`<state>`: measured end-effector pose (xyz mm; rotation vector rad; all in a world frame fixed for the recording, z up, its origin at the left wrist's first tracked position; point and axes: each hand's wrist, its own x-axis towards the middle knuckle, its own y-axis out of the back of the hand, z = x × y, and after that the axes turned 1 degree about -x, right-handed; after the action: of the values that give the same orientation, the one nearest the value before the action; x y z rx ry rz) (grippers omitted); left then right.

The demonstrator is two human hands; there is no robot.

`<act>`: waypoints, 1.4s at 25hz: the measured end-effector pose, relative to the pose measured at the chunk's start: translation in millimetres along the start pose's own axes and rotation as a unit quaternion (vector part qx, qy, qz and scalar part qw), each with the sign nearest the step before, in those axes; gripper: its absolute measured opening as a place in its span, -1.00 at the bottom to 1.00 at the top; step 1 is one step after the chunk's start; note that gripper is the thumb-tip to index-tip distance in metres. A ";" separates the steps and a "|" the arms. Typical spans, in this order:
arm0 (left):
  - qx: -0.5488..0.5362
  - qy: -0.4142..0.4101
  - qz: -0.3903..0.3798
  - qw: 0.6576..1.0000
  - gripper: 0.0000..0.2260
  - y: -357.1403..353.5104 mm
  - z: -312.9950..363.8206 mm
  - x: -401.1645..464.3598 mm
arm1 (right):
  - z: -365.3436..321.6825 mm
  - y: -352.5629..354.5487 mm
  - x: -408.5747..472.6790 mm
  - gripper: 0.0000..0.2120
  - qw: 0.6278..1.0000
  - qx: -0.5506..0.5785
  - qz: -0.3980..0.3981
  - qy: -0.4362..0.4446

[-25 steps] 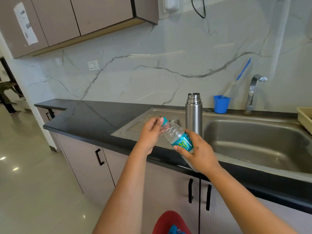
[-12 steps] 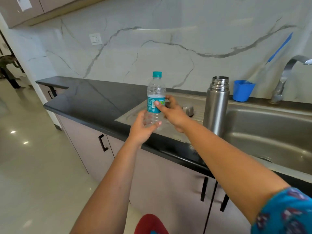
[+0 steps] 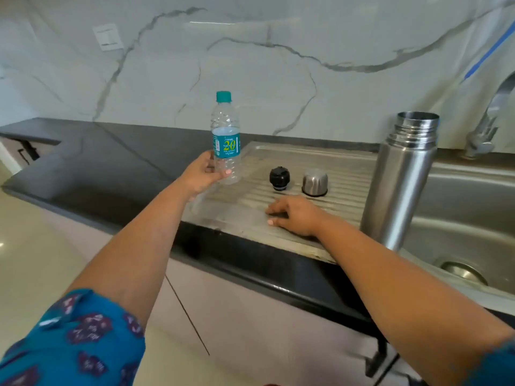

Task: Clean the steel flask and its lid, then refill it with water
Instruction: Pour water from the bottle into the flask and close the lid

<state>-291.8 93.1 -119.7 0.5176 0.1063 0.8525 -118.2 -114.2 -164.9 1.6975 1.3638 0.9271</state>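
Two hands: my left (image 3: 204,174) grips the upright bottle (image 3: 226,140) at frame centre; my right (image 3: 292,215), loosely curled and empty, rests nearest the open flask (image 3: 401,185), upright to its right.

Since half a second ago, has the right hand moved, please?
Yes. The right hand has let go of the plastic bottle and dropped to the steel drainboard, nearer the steel flask.
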 end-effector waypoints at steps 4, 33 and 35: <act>0.043 -0.029 -0.033 0.998 -0.33 11.3 6.2 90.0 | 10.4 -1.1 -1.0 -0.58 1.000 -0.001 -0.019 0.015; 0.126 0.047 -0.049 0.990 -0.20 -68.9 -24.9 238.2 | -6.5 2.6 10.0 -0.68 0.999 0.025 0.021 -0.013; 0.100 0.048 -0.040 0.993 -0.13 -60.0 -16.5 231.0 | -7.3 3.0 10.3 -0.67 0.999 0.021 0.019 -0.018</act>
<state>-102.5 238.4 -136.5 0.6562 0.3010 0.7929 -121.7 -103.7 -158.2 1.7683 1.3400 0.8899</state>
